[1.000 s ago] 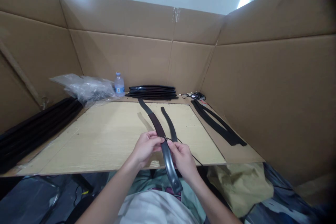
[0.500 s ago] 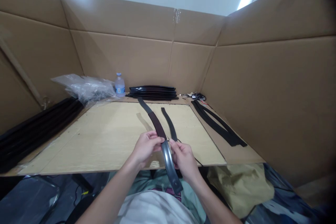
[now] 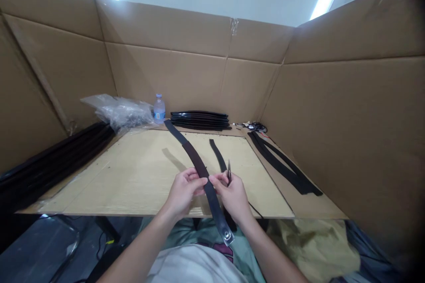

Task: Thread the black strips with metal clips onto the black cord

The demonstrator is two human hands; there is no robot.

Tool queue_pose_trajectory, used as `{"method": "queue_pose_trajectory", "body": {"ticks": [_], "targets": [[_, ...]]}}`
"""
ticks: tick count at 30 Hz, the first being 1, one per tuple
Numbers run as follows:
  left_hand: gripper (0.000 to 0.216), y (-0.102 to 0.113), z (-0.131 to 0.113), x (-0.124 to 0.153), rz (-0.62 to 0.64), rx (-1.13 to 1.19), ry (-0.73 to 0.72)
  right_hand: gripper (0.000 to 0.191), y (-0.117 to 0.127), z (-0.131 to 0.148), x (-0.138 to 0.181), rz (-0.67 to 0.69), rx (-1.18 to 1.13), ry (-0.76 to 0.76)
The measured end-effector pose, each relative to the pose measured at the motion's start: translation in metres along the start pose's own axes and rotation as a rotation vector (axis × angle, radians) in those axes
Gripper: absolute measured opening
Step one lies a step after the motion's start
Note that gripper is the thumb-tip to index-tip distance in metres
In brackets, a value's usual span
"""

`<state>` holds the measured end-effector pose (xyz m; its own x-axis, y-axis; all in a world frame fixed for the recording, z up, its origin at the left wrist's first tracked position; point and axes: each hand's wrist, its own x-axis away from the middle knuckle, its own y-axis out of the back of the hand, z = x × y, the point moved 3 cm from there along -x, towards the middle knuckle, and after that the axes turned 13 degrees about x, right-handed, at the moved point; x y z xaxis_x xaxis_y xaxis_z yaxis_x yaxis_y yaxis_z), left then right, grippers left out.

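Note:
A long black strap [image 3: 214,203] slants across the front of the board, with a dark brown section along its middle. Its near end hangs over the table edge and bears a round metal snap. My left hand [image 3: 186,188] pinches the strap from the left, thumb on top. My right hand [image 3: 230,192] is closed at the strap's right edge, thumb and fingertip touching it. From that hand a pointed metal tool [image 3: 229,169] sticks up; its kind is hidden by the fingers. Beyond the right hand, a second black strip [image 3: 217,154] lies on the board [image 3: 109,190], partly covered.
Black strips [image 3: 199,120] are stacked at the back, beside a water bottle [image 3: 159,108] and clear plastic bags [image 3: 124,112]. More dark strips [image 3: 56,159] lie left, black bands [image 3: 282,163] right, and a small tangle of cords [image 3: 254,127] back right. Cardboard walls [image 3: 172,70] enclose the table.
The strap's near part has turned, from a shiny face to a matte one with the snap showing. The pointed metal tool has come into sight in my right hand. The view has shifted slightly.

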<state>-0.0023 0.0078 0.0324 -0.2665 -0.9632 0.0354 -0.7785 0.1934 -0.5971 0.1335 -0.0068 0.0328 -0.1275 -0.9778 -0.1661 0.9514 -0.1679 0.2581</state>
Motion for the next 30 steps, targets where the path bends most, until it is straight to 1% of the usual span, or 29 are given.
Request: {"method": "queue_pose_trajectory", "body": {"ticks": [4,9,14,18,21,23,26,27,28,29,30], "targets": [[0.035,0.010,0.000,0.003,-0.026,-0.005,-0.064,0.030,-0.007,0.002,-0.007,0.013,0.062,0.027],[0.039,0.016,-0.001,0.006,-0.062,0.039,-0.133,0.035,-0.014,0.005,-0.013,0.024,0.158,0.047],[0.042,0.022,-0.002,0.007,-0.085,0.072,-0.148,0.030,-0.025,0.012,-0.019,0.020,0.292,0.129],[0.040,0.027,-0.003,0.006,-0.130,0.050,-0.164,0.023,-0.035,0.014,-0.020,0.030,0.322,0.196],[0.040,0.030,-0.004,0.008,-0.104,0.022,-0.132,0.020,-0.038,0.012,-0.023,0.061,0.328,0.227],[0.042,0.036,-0.005,0.013,-0.080,-0.080,-0.084,0.018,-0.039,0.011,-0.026,0.088,0.333,0.249],[0.039,0.049,-0.007,0.023,-0.064,-0.371,-0.012,0.018,-0.038,0.007,-0.033,0.137,0.357,0.271],[0.034,0.052,-0.009,0.027,-0.035,-0.481,-0.020,0.018,-0.037,0.006,-0.035,0.161,0.367,0.274],[0.028,0.054,-0.014,0.030,0.004,-0.594,-0.077,0.018,-0.037,0.005,-0.037,0.190,0.380,0.276],[0.023,0.055,-0.020,0.033,0.044,-0.715,-0.187,0.018,-0.037,0.005,-0.039,0.222,0.391,0.275],[0.020,0.055,-0.027,0.035,0.072,-0.839,-0.338,0.018,-0.038,0.006,-0.040,0.258,0.395,0.273]]}}
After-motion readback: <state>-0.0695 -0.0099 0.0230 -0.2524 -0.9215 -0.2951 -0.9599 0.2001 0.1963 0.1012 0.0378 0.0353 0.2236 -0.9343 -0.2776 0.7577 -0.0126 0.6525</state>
